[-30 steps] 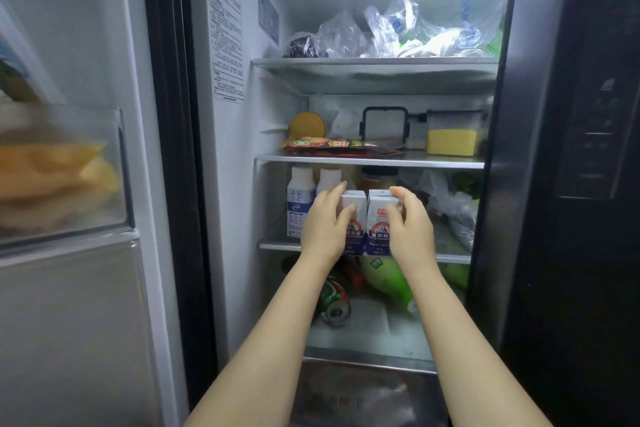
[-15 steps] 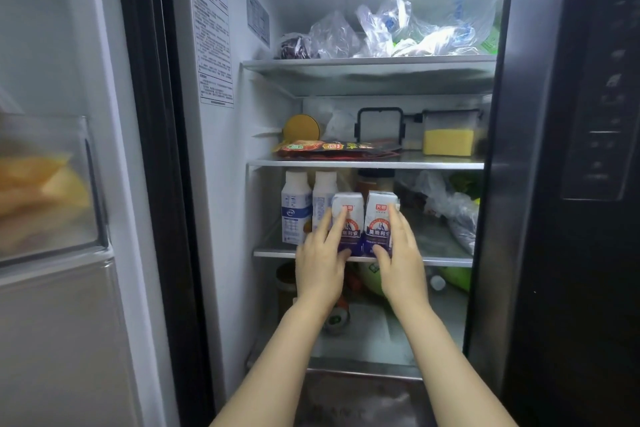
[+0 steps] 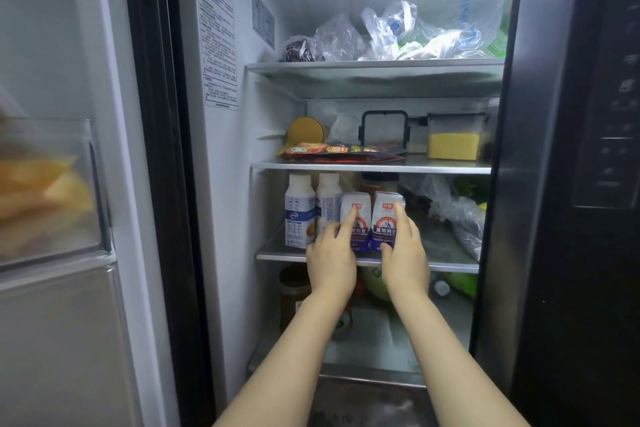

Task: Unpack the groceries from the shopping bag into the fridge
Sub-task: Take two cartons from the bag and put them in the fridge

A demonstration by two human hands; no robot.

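Two small white-and-blue cartons stand side by side at the front of the fridge's third shelf (image 3: 450, 266). My left hand (image 3: 330, 260) presses the front of the left carton (image 3: 356, 200) with a straight index finger, its thumb lying at the carton's left side. My right hand (image 3: 405, 260) touches the front and right edge of the right carton (image 3: 382, 218) with straight fingers. Both hands cover the cartons' lower parts. No shopping bag is in view.
Two white bottles (image 3: 298, 215) stand just left of the cartons, and plastic bags (image 3: 457, 215) lie to the right. A red snack pack (image 3: 341, 151) and a yellow-filled box (image 3: 453, 146) sit one shelf up. The open door's bin (image 3: 52, 184) is at the left.
Both hands have slid down from the cartons' sides to their fronts, and the cartons now stand on the shelf beside the bottles. The view has shifted slightly.
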